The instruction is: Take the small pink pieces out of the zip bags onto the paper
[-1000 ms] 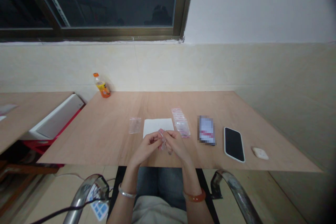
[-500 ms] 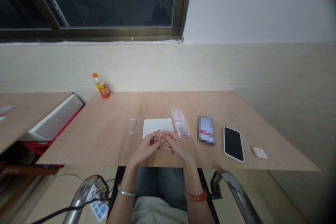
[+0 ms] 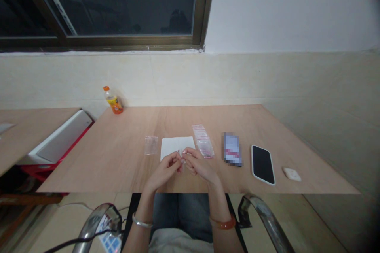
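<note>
Over the near edge of a white sheet of paper, my left hand and my right hand meet with fingertips close together. Both are closed in a pinch. Between the fingertips is something small and pale, too small to make out. Left of the paper lies a clear zip bag, flat on the wooden table. A stack of clear zip bags with red edges is fanned out just right of the paper, beyond my right hand.
On the right are a blurred-out phone or pack, a white-edged phone with a dark screen and a small white case. An orange-capped bottle stands at the back left. Metal chair arms flank me below the table.
My fingertips have drawn slightly apart, with the right fingers lifted a little. The whole view has shifted slightly downward in the picture. The things on the table stay in place.
</note>
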